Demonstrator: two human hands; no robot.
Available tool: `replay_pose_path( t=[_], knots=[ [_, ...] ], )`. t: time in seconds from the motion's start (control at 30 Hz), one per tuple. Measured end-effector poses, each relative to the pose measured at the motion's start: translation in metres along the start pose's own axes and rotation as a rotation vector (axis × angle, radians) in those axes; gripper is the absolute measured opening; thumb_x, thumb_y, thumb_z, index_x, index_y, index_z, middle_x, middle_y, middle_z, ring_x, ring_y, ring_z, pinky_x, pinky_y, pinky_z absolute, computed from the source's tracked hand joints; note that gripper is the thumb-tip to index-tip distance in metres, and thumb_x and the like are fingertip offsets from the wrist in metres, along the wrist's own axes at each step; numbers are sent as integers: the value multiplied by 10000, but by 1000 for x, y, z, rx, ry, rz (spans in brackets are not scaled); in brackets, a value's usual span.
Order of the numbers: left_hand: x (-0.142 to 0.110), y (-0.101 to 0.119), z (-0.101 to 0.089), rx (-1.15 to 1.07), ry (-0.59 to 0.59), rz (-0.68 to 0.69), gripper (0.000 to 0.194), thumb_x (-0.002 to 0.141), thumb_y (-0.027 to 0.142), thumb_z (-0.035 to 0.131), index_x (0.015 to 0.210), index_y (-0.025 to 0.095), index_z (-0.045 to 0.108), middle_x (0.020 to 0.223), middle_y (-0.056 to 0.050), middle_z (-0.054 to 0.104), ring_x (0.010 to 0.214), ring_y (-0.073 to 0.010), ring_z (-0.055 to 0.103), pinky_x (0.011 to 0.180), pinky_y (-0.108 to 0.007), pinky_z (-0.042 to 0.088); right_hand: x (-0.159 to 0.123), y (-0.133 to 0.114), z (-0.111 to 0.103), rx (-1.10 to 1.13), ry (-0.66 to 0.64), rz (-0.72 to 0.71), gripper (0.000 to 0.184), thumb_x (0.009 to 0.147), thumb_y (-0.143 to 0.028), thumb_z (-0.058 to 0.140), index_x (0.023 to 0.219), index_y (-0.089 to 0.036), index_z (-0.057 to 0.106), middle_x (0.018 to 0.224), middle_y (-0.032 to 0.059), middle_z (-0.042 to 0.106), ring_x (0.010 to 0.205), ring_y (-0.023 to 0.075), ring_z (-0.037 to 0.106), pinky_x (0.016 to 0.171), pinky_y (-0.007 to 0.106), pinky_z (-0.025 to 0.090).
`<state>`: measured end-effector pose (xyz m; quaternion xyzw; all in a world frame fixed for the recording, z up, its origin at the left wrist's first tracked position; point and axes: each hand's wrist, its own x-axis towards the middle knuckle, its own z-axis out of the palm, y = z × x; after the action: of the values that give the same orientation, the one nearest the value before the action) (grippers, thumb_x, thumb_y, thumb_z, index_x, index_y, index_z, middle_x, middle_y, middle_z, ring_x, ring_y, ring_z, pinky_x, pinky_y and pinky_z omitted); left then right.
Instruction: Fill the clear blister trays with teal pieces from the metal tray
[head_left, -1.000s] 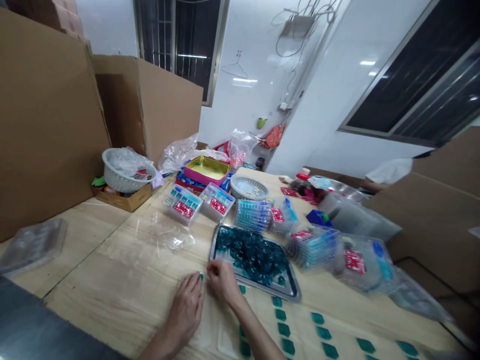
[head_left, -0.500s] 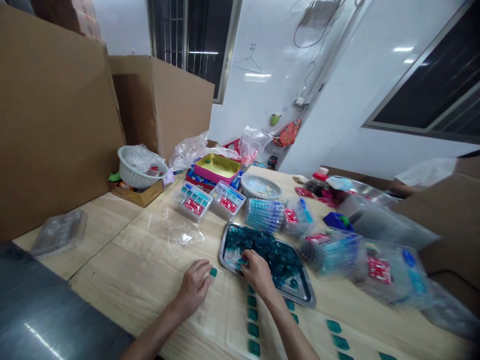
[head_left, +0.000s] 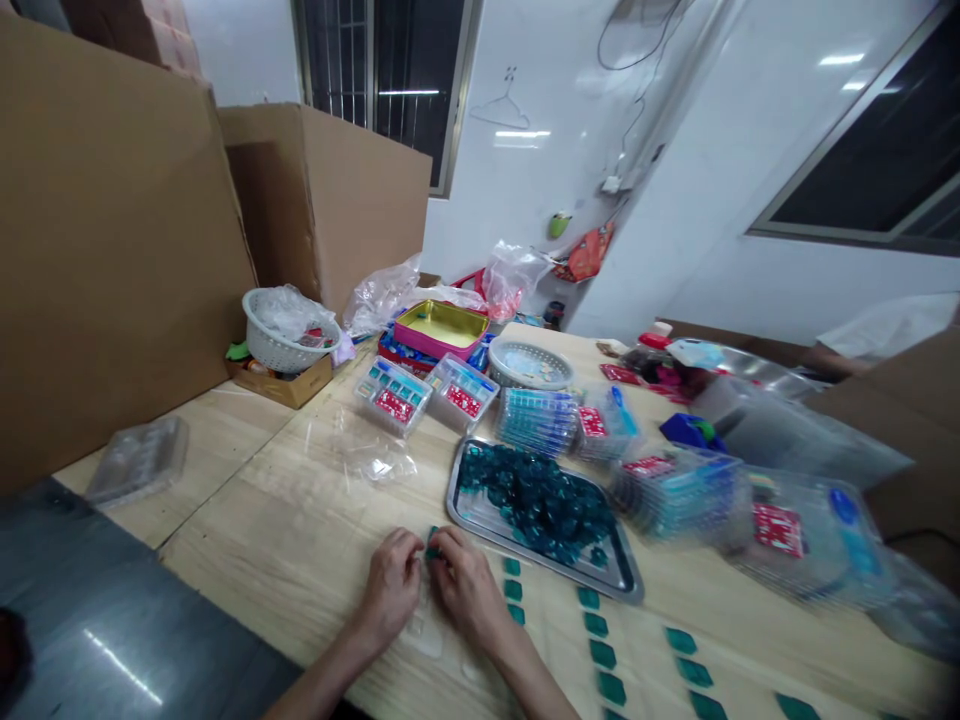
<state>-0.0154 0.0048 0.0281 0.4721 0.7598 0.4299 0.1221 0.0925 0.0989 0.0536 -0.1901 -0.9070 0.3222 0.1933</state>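
My left hand (head_left: 394, 588) is closed, fingertips pinched together, just above the table; whatever it may hold is hidden. Close against it on the right, my right hand (head_left: 463, 585) pinches a small teal translucent piece (head_left: 433, 541) between thumb and fingers. Under the hands lies clear plastic (head_left: 426, 638), hard to make out against the wood. Beyond my right hand, a metal tray (head_left: 480, 522) bears a heap of dark teal pieces (head_left: 536, 500). Rows of single teal pieces (head_left: 602, 654) lie to the right of my hands, spaced apart.
Clear boxes with red cards (head_left: 394, 400) stand behind the tray, beside stacked clear cases (head_left: 536, 420). A pink tin (head_left: 442, 328) and a white basket (head_left: 289, 335) sit farther back. Large cardboard (head_left: 112, 250) walls the left. A person's sleeve (head_left: 892, 325) shows at far right.
My right hand has moved from the tray's heap leftward and toward me, beside my left hand. The left hand stays nearly in place. The view has shifted slightly.
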Motion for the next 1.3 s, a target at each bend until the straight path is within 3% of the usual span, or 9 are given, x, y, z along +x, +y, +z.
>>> replay_pose_path(
  t=[0.3,0.43,0.63,0.87,0.97,1.07,1.13,1.2,1.3],
  knots=[
    [-4,0,2,-54,10,122,376,709,20,424,1000,165,614,986,-91,626,922,-202,594,820,-331,499,3,3,4,-28,-21,48,291,705,23,408,763,-175,614,778,32,600,756,159,567,677,229,407],
    [-7,-4,6,9,40,198,295,748,65,459,934,177,659,962,-99,644,905,-217,605,805,-347,514,9,18,-11,-3,38,99,226,722,-32,478,792,-176,638,805,24,620,730,143,591,659,212,419],
    [-8,-3,8,37,51,240,260,756,56,454,872,171,657,891,-91,645,847,-212,601,757,-350,517,31,59,-54,-664,28,388,262,766,1,417,816,-144,629,866,98,649,774,191,622,619,241,374],
    [-5,3,1,-22,28,142,226,741,84,474,845,174,652,892,-90,644,856,-215,605,768,-356,516,35,70,-60,-682,12,403,242,746,-15,438,819,-148,626,873,106,670,796,197,631,619,241,377],
    [0,9,-3,-84,34,95,238,738,90,468,874,174,645,894,-85,642,852,-208,610,761,-343,519,28,62,-57,-381,78,375,155,716,-91,485,743,-172,614,738,41,659,701,173,613,603,235,391],
    [5,17,-5,-180,43,67,259,726,88,471,903,174,638,871,-71,642,791,-184,613,702,-300,525,20,51,-47,285,108,366,40,684,-215,569,671,-178,578,551,-17,578,521,141,542,518,233,386],
    [7,22,-6,-261,42,75,326,702,78,487,985,169,621,925,-72,641,765,-164,611,671,-275,525,15,42,-38,648,84,370,133,650,-288,650,673,-177,580,525,-33,558,483,128,517,494,234,389],
    [8,26,-7,-328,17,100,390,677,66,506,1041,163,604,974,-77,636,755,-153,608,654,-259,522,10,32,-30,856,66,368,198,615,-319,719,687,-174,605,557,-29,579,496,121,525,510,240,411],
    [7,28,-12,-364,-35,107,322,660,56,522,944,150,638,900,-68,641,722,-145,603,632,-241,502,4,19,-24,984,30,381,230,595,-331,765,702,-170,638,596,-15,608,520,119,540,529,243,427]
  ],
)
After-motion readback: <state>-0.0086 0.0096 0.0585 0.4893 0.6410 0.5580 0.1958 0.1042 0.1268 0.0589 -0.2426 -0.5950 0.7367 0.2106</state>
